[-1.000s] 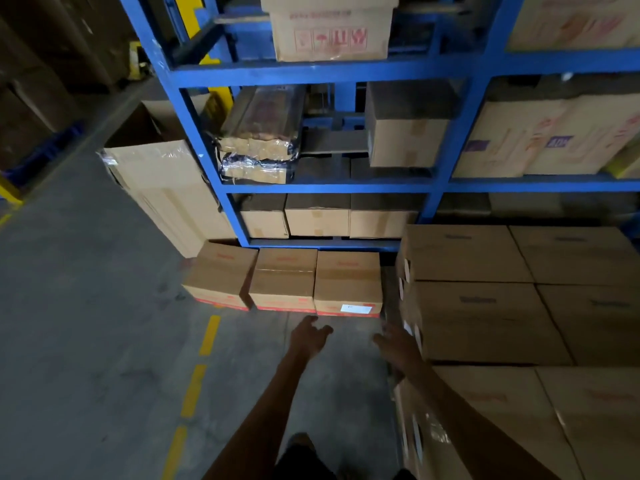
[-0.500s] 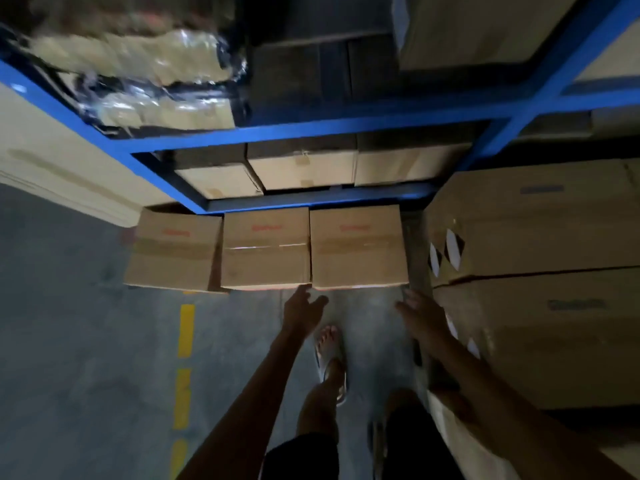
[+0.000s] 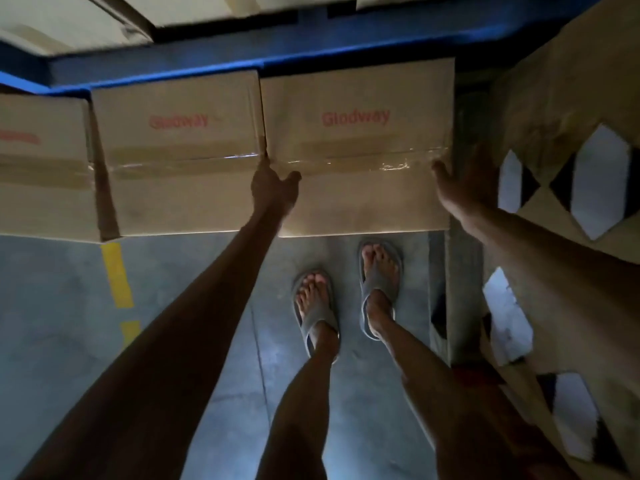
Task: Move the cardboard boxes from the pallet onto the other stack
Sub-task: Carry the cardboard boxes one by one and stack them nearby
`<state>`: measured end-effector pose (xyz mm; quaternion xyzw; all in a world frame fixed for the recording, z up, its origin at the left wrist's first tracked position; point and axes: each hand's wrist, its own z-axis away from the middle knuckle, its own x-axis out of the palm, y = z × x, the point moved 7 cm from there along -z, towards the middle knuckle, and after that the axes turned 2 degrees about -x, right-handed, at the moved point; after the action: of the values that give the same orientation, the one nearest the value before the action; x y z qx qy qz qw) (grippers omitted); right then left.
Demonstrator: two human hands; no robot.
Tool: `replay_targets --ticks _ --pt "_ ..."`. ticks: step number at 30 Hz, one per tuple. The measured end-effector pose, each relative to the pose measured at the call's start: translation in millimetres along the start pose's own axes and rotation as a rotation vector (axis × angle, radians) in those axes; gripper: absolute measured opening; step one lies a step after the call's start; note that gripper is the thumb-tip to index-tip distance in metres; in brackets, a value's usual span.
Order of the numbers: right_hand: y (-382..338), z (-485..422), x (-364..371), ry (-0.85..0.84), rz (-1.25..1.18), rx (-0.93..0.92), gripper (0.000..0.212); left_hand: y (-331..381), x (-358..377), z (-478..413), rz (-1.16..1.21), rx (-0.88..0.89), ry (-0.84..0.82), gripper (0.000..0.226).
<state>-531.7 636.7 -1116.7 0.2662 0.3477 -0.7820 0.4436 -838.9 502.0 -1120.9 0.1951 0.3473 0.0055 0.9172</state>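
Observation:
Three taped cardboard boxes marked "Glodway" lie in a row on the floor against the blue rack. I am bent over the right box. My left hand is at its left edge, fingertips at the seam with the middle box and thumb spread over the top. My right hand, blurred and with fingers apart, is at the box's right edge. Neither hand has closed around it. The left box is partly cut off by the frame.
A tall stack of cardboard boxes with white and black labels stands close on my right. The blue rack beam runs behind the floor boxes, with more boxes above it. My sandalled feet stand on grey concrete; a yellow dashed line is on the left.
I have stepped closer and bent lower, so the floor boxes fill the view. Both hands moved forward from open air to the two sides of the right box.

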Motion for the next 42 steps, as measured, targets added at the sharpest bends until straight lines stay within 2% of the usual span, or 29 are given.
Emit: replay_targets --ticks 3,9,13,17,22,26,31,32,34,37,42 --pt "-0.1 -26.4 14.4 -0.008 -0.071 0.0 0.08 -2.7 11.6 -20.8 -0.028 0.0 0.094 0.056" --pt "11.2 -59.2 41.6 -0.073 -0.193 0.002 0.076 -6.1 22.4 -40.8 -0.047 -0.06 0.225 0.058" --pt "27.0 -59.4 52.6 -0.138 -0.243 0.051 0.087 -6.5 30.7 -45.8 -0.069 -0.083 0.212 0.069" --pt "33.8 -57.4 49.5 -0.168 -0.29 0.077 0.085 -14.8 26.6 -43.0 -0.076 -0.041 0.164 0.084" --pt "33.4 -29.4 21.9 -0.16 -0.357 0.044 0.076 -16.3 0.9 -4.6 0.039 0.001 0.146 0.074" --pt "24.3 29.9 -35.7 -0.11 -0.369 0.003 0.096 -2.8 -35.8 59.4 0.22 0.01 0.069 0.06" --pt "18.8 124.6 -112.2 -0.051 -0.323 -0.014 0.079 14.9 -99.3 159.4 0.274 0.062 0.07 0.05" --pt "1.5 168.4 -148.3 -0.03 -0.354 -0.048 0.079 28.2 -139.0 200.9 0.302 0.098 0.067 0.05" --pt "7.0 204.9 -164.0 -0.03 -0.406 -0.013 0.081 26.4 -152.9 234.7 0.309 0.102 0.038 0.05" --pt "14.4 289.7 -208.0 0.034 -0.452 -0.021 0.064 29.0 -208.0 313.5 0.318 0.218 0.025 0.055" --pt "34.9 465.7 -277.2 0.102 -0.589 -0.129 0.072 2.6 -311.6 451.3 0.295 0.428 -0.015 0.086"
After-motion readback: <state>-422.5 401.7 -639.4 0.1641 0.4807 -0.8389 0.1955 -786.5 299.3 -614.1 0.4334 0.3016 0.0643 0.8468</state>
